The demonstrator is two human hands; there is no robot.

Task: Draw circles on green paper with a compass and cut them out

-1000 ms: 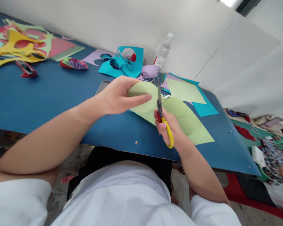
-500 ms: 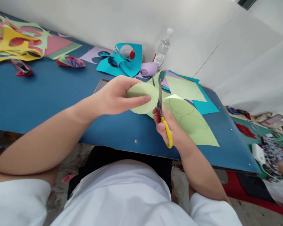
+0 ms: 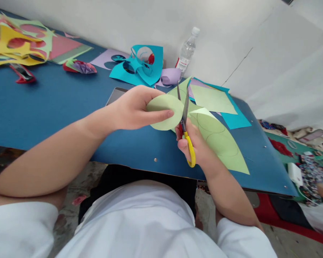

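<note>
My left hand point(image 3: 140, 109) pinches a light green paper circle point(image 3: 165, 122) between thumb and fingers, above the blue table point(image 3: 70, 104). Close to its right edge, my right hand point(image 3: 192, 143) is closed round the handles of a pair of scissors point(image 3: 186, 107), one handle loop yellow and the inner part red. The blades point up and away and stand apart. Beside and behind them curves a light green paper sheet point(image 3: 228, 154) with pencil-drawn circles on it. Whether the circle still joins this sheet is hard to see behind the blades.
Turquoise paper offcuts point(image 3: 140, 66) lie near the wall, beside a clear plastic bottle point(image 3: 187, 52). Stacked coloured sheets point(image 3: 214, 100) lie behind the scissors. At the left are yellow scraps point(image 3: 5, 46), a red stapler-like tool point(image 3: 23, 74) and a folded colourful paper piece point(image 3: 79, 67).
The scissor blades have spread further apart. The pencilled green sheet has shifted slightly, its near corner lower. My left hand keeps its pinch on the paper circle.
</note>
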